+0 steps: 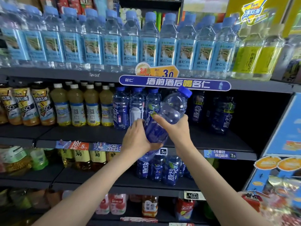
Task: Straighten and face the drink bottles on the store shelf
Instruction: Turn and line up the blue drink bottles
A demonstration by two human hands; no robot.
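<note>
A dark store shelf (84, 132) unit fills the view, its tiers packed with drinks. The top tier carries a long row of clear water bottles (112, 41) with pale blue caps and labels, standing upright and close together, with yellow-labelled bottles (254, 57) just beside them at the right end. A blue banner sign (175, 83) hangs on the edge under that tier. On the middle tier, from left to right, stand iced-tea bottles (26, 106), white-capped yellow juice bottles (78, 106), then upright blue drink bottles (121, 108), and two more dark blue bottles (223, 115) set further back on the right, apart from the rest. Lower tiers hold tea bottles (81, 159), another cluster of blue bottles (156, 168), and pink and red drinks (117, 203) at the bottom. In front of the middle tier a blue bottle (164, 118) is held off the shelf, tilted with its blue cap up and to the right. The left hand (138, 137) curls round its lower body, and the right hand (175, 126) grips its middle from the right side, thumb across the front.
</note>
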